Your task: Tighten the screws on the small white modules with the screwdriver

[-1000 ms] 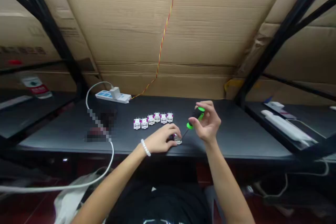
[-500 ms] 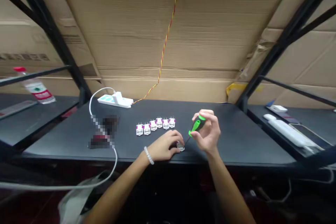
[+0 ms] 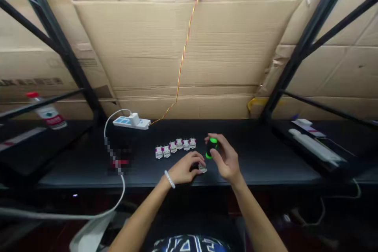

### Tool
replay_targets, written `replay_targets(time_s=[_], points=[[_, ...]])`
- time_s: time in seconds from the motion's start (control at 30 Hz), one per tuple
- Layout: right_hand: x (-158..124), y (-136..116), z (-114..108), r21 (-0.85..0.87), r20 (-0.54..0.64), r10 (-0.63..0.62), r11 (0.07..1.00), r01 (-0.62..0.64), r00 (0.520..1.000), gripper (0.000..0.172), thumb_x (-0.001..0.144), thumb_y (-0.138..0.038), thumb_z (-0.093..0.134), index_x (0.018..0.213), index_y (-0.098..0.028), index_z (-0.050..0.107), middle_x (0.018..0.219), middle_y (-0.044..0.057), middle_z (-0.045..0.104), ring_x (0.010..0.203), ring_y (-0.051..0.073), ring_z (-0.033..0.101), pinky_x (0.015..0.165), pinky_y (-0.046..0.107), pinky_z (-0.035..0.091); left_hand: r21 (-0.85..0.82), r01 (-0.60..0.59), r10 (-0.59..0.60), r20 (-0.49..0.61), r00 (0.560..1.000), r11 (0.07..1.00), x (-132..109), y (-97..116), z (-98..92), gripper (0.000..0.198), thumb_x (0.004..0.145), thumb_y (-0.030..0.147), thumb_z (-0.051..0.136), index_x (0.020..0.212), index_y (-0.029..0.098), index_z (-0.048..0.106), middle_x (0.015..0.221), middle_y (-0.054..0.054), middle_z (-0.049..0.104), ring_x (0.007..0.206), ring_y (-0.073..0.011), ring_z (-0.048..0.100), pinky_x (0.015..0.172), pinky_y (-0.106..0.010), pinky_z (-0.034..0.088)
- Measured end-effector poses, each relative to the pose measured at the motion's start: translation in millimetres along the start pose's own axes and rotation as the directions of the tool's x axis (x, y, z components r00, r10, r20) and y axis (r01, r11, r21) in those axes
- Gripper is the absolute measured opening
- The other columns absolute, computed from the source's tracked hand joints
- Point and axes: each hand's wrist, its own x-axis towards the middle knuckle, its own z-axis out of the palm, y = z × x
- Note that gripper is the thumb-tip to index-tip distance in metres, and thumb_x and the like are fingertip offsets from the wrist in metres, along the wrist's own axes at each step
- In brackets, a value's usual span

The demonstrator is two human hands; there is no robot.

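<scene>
My left hand [image 3: 186,167], with a pale beaded bracelet on the wrist, holds a small white part [image 3: 202,168] down on the dark tabletop. In my right hand [image 3: 226,159] is a green and black screwdriver [image 3: 212,148], its handle nearly upright between thumb and fingers just right of that part. The screwdriver's tip cannot be made out. Behind my left hand, several similar white and purple parts [image 3: 173,147] stand in a slightly bent row, thin prongs pointing away from me.
A white power strip [image 3: 132,122] with a plugged-in cable lies at the back left of the table [image 3: 265,165]. A blurred-out red and dark item is below it. A bottle [image 3: 51,116] stands far left; a long white object [image 3: 317,147] lies right.
The view has tilted up, showing more above the cardboard. The screwdriver has swung from a slant to nearly upright, and my right hand has moved slightly left. My left hand still holds the part.
</scene>
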Motion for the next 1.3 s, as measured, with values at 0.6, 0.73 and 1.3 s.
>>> replay_targets(time_s=[0.6,0.73,1.3], points=[[-4,-4,-9,-0.24,-0.177,-0.102,0.969,0.058,0.979,0.047,0.088,-0.018,0.082,0.131,-0.033,0.072,0.111,0.008,0.062,0.099,0.027,0.066,0.081,0.042,0.061,-0.07,0.047,-0.049,-0.02,0.999,0.996,-9,8,0.4,0.016,0.092,0.017,0.079,0.108,0.022,0.075,0.129,-0.009,0.074,0.123,-0.0278,0.066,0.112,-0.045,0.051],[-4,-7,-16,-0.144,-0.059,0.083,0.985,-0.091,0.995,0.048,0.104,-0.018,0.057,0.151,-0.031,0.061,0.127,0.012,0.069,0.107,0.029,0.073,0.091,0.049,0.062,-0.048,0.054,-0.055,-0.017,0.998,0.997,-8,11,0.0,0.018,0.092,0.017,0.08,0.109,0.022,0.075,0.126,-0.009,0.075,0.118,-0.0272,0.066,0.108,-0.043,0.053],[14,-37,-12,-0.453,-0.101,0.014,0.89,-0.059,0.995,0.043,0.095,-0.021,0.078,0.137,-0.031,0.072,0.115,0.007,0.062,0.097,0.022,0.071,0.084,0.037,0.064,0.075,0.019,-0.02,0.014,1.0,0.997,-8,14,4.6,0.036,0.098,0.015,0.074,0.133,0.024,0.073,0.135,-0.011,0.069,0.127,-0.0284,0.063,0.114,-0.047,0.055]])
